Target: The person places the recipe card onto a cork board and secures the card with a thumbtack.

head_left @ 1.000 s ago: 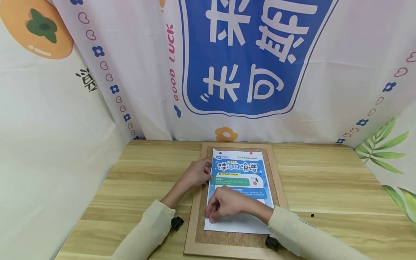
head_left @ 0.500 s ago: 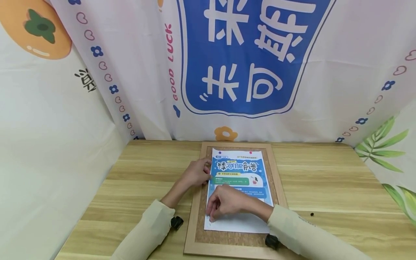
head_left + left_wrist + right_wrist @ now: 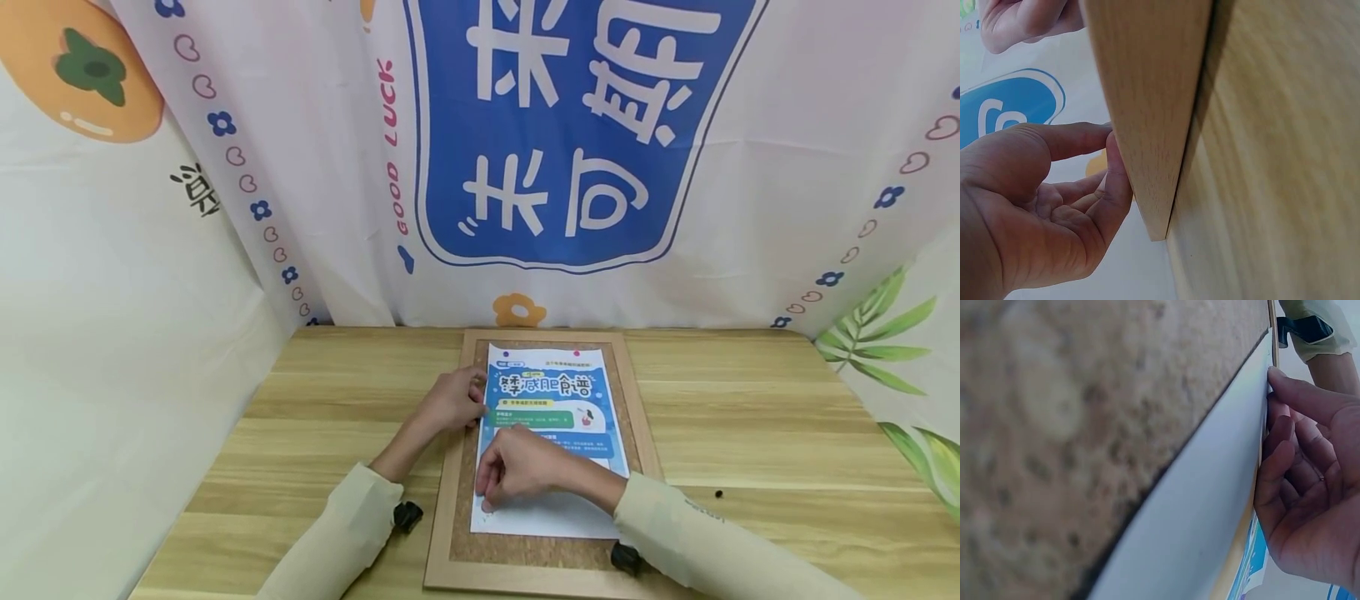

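Note:
A printed poster [image 3: 555, 517] with a blue design lies on a wood-framed cork board [image 3: 525, 550]. A purple pushpin [image 3: 506, 353] and a pink pushpin [image 3: 577, 353] sit along the poster's top. My left hand [image 3: 452, 398] rests at the poster's left edge; in the left wrist view its thumb and index fingertips come together beside the frame [image 3: 1147, 94]. Over the poster's lower left corner, my right hand [image 3: 517, 462] has its fingers bent, thumb and fingertips close together on the paper. Whether anything lies between those right fingertips is hidden.
Under the board is a wood-grain table [image 3: 322, 433]. A small dark object [image 3: 718, 494] lies on it to the right of the board. Printed curtains [image 3: 555, 292] stand behind and beside the table.
The head view has shifted slightly. Both hands and the poster stay where they were on the board.

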Demonstrator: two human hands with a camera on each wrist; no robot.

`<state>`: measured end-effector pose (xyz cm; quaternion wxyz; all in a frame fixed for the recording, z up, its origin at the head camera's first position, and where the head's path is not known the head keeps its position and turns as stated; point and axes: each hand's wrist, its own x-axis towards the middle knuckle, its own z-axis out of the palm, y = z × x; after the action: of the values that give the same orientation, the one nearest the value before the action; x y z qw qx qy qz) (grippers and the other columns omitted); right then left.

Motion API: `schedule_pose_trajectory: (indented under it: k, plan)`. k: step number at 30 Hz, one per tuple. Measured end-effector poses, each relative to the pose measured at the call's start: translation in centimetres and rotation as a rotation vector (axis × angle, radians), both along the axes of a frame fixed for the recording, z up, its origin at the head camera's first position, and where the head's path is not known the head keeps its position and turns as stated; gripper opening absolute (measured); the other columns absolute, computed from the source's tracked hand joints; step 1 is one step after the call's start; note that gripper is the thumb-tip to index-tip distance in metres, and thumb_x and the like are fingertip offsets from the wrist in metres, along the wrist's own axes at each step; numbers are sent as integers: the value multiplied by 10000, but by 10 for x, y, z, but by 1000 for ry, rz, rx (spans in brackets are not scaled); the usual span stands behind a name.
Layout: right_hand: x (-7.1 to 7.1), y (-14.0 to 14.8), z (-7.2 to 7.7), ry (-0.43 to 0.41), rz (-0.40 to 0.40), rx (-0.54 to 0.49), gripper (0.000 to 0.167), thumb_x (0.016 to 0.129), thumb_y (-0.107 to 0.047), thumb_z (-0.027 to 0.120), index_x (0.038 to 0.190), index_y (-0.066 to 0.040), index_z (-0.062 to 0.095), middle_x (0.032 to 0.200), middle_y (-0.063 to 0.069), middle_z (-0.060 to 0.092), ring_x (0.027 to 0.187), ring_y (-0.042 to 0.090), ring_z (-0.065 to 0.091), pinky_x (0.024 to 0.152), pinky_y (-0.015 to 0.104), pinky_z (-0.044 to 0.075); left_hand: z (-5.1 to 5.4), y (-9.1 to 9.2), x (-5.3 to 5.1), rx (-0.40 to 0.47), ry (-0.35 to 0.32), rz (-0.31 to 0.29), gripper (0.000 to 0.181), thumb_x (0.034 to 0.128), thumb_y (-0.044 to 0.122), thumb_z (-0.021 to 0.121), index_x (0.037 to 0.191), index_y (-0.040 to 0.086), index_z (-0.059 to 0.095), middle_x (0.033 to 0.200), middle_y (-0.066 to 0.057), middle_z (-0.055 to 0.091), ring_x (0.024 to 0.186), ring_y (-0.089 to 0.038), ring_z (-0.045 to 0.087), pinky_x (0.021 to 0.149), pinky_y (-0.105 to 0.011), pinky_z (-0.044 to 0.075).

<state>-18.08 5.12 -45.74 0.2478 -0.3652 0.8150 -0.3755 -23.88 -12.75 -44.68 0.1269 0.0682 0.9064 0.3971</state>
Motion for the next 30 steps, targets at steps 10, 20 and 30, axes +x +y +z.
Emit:
schedule_pose_trajectory:
  k: [10,20,30]
  plan:
    - [-4,4,-6,2,54,-32,99,862,-111,904,852,-166,822,712,-153,724,614,-46,620,578,127,492,0,-1,1,6,11,-10,527,927,-37,774,1423,-31,595,908,-110,730,650,-172,673,559,-251,589]
    - [-8,6,-4,-25,116,-39,73,895,-64,862,893,-125,821,765,-98,752,646,-43,618,601,129,505,-1,0,-1,-1,22,-17,521,919,-40,781,1408,-31,603,891,-105,733,631,-164,671,558,-254,593]
    - [-5,18,2,-23,113,-27,66,923,-90,840,969,-132,820,840,-107,733,727,-42,628,685,149,549,-1,-1,0,14,32,-25,532,908,-51,783,1408,-40,601,866,-99,722,620,-163,663,547,-252,585]
